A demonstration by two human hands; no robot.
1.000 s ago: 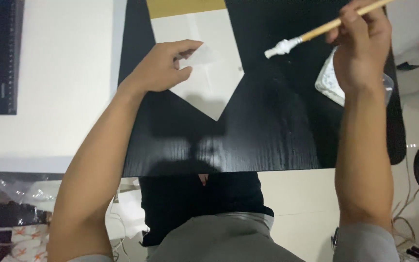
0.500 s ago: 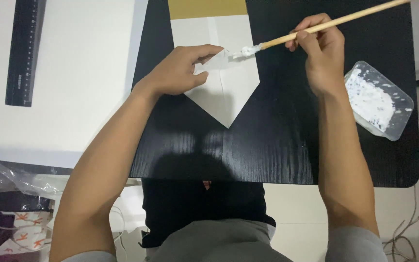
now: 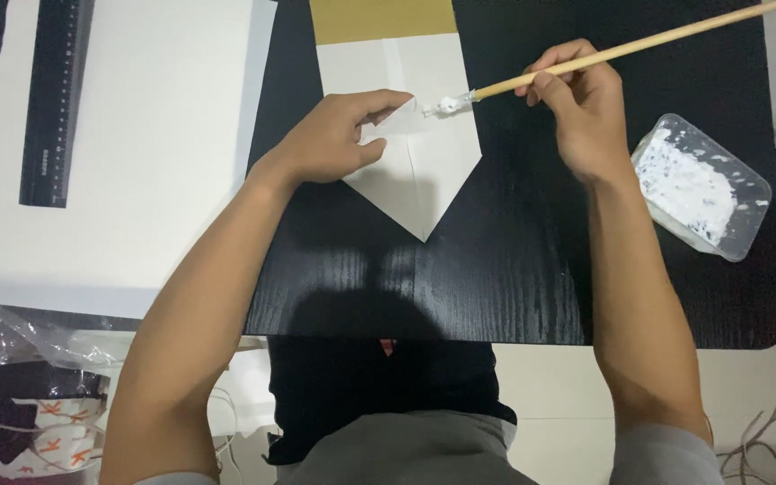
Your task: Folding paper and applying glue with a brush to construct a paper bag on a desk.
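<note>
On the black wood-grain tabletop [image 3: 514, 269], our left hand [image 3: 334, 144] presses the white folded pointed paper [image 3: 424, 171] flat at centre while our right hand [image 3: 586, 108], fingers clenched on the thin wooden-handled brush [image 3: 621, 52], should dab white paste lightly.

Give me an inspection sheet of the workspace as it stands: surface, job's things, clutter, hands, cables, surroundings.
Surface: black wood-grain table; a large white sheet covers its left side.
Job's things: folded white paper with a point toward the person and a gold band at its far end; wooden-handled brush, tip white with paste, touching the paper; clear plastic tray of white paste at the right edge.
Clutter: black ruler on the white sheet.
Hands: left hand presses on the paper and lifts a flap; right hand has a closed grip on the brush.
Cables: thin cords on the floor, lower right.
Surroundings: plastic bags lower left; pale floor.
</note>
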